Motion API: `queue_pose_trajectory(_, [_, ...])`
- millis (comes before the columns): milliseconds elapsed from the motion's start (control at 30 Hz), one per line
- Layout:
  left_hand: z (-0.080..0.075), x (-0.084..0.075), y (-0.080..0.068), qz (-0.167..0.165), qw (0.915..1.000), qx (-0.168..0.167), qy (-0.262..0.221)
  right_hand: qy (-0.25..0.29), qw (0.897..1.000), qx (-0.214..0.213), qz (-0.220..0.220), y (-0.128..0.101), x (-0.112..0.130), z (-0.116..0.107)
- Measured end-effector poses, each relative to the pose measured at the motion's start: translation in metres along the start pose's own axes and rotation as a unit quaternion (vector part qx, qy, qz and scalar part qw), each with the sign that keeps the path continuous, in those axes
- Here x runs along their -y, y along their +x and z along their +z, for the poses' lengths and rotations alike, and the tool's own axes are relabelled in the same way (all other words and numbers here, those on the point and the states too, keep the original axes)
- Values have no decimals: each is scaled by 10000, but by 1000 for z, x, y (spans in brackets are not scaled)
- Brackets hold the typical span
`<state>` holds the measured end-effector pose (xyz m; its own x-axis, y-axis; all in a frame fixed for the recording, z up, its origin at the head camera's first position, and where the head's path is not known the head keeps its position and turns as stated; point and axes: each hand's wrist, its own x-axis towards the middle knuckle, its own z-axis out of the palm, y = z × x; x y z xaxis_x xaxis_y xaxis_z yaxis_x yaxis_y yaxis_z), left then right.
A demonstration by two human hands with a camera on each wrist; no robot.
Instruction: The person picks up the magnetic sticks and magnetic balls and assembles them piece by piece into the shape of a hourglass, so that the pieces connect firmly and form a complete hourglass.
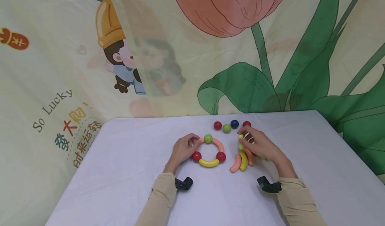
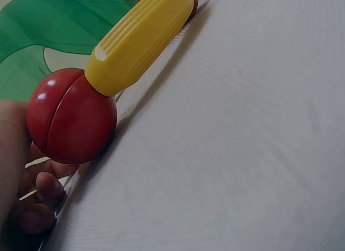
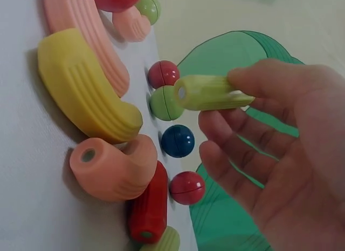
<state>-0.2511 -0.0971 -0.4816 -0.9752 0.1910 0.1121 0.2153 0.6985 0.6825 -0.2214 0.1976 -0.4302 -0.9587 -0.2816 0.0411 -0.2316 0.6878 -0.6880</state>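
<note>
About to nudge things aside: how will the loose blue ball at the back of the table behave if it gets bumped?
The blue ball is round and sits free on the flat white table, so it would likely roll at a light touch. Its glossy surface looks smooth, perhaps slippery to pinch. It appears rigid, not squashy. The green ball close beside it might get knocked too.

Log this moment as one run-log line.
left hand: holds ring | right hand: pinches yellow-green curved piece | loose balls: behind

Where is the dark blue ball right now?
In the head view the dark blue ball sits at the table's far edge, right of centre, between a green ball and a red ball, just beyond the right hand.
</note>
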Motion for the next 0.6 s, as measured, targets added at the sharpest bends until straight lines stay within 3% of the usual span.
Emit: queue_pose_trajectory(600, [0, -1, 0, 60, 10000, -26, -13, 228, 9979, 123, -595, 3, 15, 14])
